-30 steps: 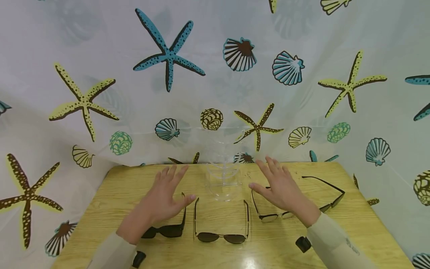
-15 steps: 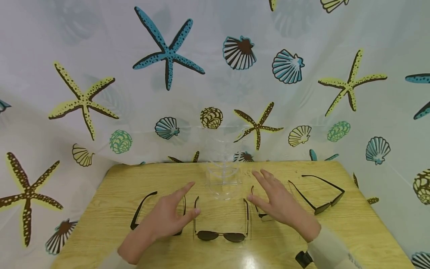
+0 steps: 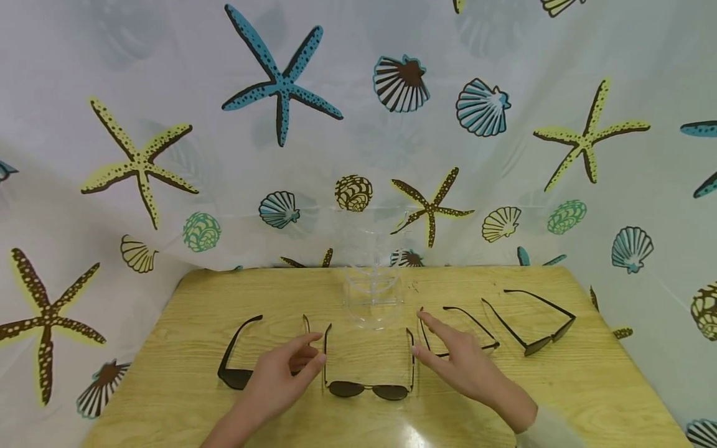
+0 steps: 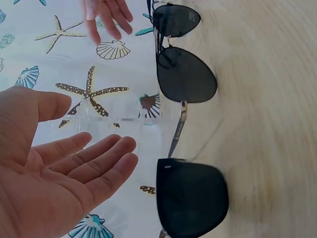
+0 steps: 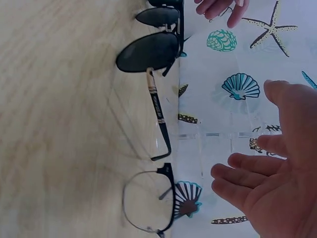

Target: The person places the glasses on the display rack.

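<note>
1. Aviator sunglasses sit front and center, but the biggest thing around them is the white cloth printed with starfish and shells, hanging on the far, left and right sides.
2. Next up, the wooden desk, with the aviators lying on its near middle, lenses on the near side.
3. Clear stand, far side, beyond the aviators, pretty hard to see.
4. Left hand is by their left temple, right hand by the right one. Fingers loose on both, gripping nothing; can't tell if they touch.
5. Black sunglasses on the left, partly hidden by the left hand.
6. Dark-lens pair far right, clear-lens glasses between it and the aviators.
</note>
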Demonstrator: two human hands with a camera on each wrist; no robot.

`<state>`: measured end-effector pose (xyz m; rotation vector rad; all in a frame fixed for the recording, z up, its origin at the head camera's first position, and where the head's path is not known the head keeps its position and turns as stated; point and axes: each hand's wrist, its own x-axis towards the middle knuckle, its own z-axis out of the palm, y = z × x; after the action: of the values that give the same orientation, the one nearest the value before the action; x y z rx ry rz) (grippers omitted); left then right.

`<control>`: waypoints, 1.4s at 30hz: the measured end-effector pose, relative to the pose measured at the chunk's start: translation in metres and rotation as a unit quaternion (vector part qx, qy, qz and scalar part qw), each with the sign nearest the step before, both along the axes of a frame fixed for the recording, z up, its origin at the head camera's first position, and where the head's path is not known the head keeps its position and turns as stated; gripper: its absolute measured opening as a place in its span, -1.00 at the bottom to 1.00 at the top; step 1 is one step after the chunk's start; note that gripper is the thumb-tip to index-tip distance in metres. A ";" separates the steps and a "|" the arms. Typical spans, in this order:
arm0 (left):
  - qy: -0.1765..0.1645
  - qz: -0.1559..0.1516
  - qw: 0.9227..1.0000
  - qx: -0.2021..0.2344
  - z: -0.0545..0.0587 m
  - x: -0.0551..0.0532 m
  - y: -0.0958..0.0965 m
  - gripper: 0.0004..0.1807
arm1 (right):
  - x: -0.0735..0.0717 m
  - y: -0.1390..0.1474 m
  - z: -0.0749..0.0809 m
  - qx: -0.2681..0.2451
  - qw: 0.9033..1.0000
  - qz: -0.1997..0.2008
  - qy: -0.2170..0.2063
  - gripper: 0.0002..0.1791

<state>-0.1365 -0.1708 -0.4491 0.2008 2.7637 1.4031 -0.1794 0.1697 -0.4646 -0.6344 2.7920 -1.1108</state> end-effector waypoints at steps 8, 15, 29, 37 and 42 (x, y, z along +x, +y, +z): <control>-0.058 0.036 0.997 0.044 -0.014 0.008 0.003 -0.50 | 0.013 -0.005 -0.015 -0.058 0.997 -0.009 -0.052 -0.37; -0.081 0.034 0.994 0.059 -0.033 0.012 0.005 -0.48 | 0.018 -0.008 -0.027 -0.095 0.991 -0.024 -0.086 -0.40; -0.077 0.071 0.992 0.075 -0.061 0.012 0.018 -0.52 | 0.023 -0.014 -0.051 -0.158 0.977 -0.013 -0.140 -0.42; -0.075 0.066 0.989 0.109 -0.072 0.010 0.022 -0.56 | 0.025 -0.016 -0.057 -0.183 0.968 -0.006 -0.171 -0.47; -0.075 0.072 0.987 0.121 -0.075 0.009 0.024 -0.59 | 0.026 -0.017 -0.059 -0.184 0.967 -0.007 -0.178 -0.45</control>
<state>-0.1277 -0.1473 -0.5237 -0.0964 2.5268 1.7109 -0.1535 0.1529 -0.5232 -0.3876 2.3117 -1.5853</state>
